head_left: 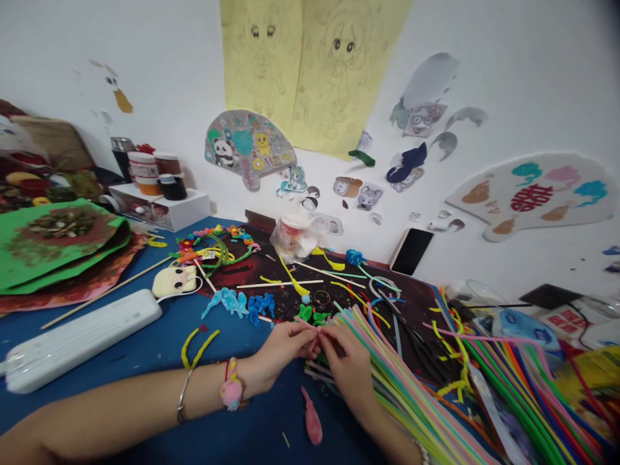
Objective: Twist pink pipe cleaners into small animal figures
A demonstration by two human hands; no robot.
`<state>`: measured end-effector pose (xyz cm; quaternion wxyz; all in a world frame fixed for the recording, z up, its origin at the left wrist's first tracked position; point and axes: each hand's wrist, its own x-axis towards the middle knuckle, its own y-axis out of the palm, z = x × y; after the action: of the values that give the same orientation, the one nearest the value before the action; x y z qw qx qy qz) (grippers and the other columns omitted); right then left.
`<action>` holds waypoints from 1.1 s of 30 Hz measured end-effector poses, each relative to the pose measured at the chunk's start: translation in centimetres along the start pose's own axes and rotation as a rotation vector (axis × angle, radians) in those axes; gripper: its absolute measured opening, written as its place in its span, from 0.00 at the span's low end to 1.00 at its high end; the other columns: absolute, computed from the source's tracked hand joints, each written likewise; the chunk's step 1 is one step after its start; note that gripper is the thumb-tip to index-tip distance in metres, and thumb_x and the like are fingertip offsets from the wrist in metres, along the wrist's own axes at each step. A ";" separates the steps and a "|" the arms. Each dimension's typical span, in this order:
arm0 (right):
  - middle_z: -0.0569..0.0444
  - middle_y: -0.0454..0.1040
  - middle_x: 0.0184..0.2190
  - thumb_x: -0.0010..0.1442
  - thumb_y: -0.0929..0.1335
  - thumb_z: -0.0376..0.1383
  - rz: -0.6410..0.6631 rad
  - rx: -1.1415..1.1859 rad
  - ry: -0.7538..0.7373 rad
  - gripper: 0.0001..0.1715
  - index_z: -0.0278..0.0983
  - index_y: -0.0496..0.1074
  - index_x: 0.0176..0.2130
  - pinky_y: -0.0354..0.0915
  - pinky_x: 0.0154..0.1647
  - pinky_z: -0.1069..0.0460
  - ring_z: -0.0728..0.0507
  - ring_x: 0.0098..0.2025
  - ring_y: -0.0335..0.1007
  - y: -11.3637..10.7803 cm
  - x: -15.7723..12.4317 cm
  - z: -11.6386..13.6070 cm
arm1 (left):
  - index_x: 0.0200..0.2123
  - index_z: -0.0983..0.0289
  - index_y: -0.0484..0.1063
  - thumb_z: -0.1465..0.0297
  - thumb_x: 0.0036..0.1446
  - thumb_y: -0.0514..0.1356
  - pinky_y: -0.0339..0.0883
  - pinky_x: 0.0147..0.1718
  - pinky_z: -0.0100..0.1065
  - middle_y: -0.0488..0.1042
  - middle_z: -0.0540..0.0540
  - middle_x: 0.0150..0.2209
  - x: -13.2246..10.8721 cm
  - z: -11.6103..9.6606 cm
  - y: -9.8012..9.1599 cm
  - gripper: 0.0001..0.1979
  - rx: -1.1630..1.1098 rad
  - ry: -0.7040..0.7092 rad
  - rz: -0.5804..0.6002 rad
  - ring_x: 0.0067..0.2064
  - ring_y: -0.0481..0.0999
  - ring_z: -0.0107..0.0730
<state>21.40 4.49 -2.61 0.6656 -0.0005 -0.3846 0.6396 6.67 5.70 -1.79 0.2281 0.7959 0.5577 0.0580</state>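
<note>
Two hands busy: left hand (283, 356) and right hand (346, 371) pinched closed on a pink pipe cleaner (309, 328), just beside a big bundle of unused pipe cleaners (402, 381). Several blue twisted figures (237, 303) looked done.

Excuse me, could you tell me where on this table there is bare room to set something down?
Bare blue tabletop shows between the white plastic case and the yellow pipe cleaner, and below the left hand, beside the pink clay shape. The right side is crowded with pastel straws.
</note>
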 end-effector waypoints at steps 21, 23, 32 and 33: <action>0.52 0.73 0.32 0.59 0.62 0.30 -0.013 0.021 0.020 0.11 0.38 0.74 0.36 0.65 0.39 0.52 0.46 0.36 0.69 0.0 -0.3 -0.2 | 0.34 0.70 0.75 0.68 0.43 0.67 0.67 0.38 0.33 0.75 0.57 0.31 0.4 -0.8 -1.0 0.14 0.060 -0.130 0.101 0.31 0.74 0.30; 0.52 0.73 0.32 0.59 0.63 0.31 -0.020 0.017 0.028 0.11 0.38 0.74 0.36 0.66 0.39 0.52 0.46 0.36 0.70 0.0 -0.3 -0.2 | 0.33 0.70 0.75 0.67 0.43 0.67 0.67 0.36 0.32 0.75 0.56 0.30 0.4 -0.7 -1.1 0.14 0.064 -0.128 0.122 0.31 0.74 0.29; 0.49 0.75 0.34 0.59 0.63 0.34 0.118 0.134 0.137 0.11 0.37 0.74 0.37 0.68 0.39 0.49 0.44 0.36 0.71 -0.6 0.6 -0.2 | 0.33 0.69 0.74 0.66 0.45 0.66 0.67 0.33 0.29 0.74 0.55 0.30 0.6 -0.7 -1.7 0.14 0.087 -0.116 0.145 0.30 0.74 0.27; 0.49 0.75 0.33 0.58 0.63 0.35 0.144 0.181 0.177 0.11 0.37 0.74 0.38 0.69 0.37 0.49 0.44 0.34 0.72 -0.7 0.8 -0.4 | 0.34 0.69 0.74 0.66 0.44 0.66 0.67 0.33 0.29 0.75 0.55 0.31 0.7 -0.7 -1.8 0.14 0.089 -0.130 0.157 0.29 0.74 0.27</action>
<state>22.13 5.24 -2.13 0.6466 -0.0243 -0.2641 0.7152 5.13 7.01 -2.01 0.2229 0.8486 0.4797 -0.0011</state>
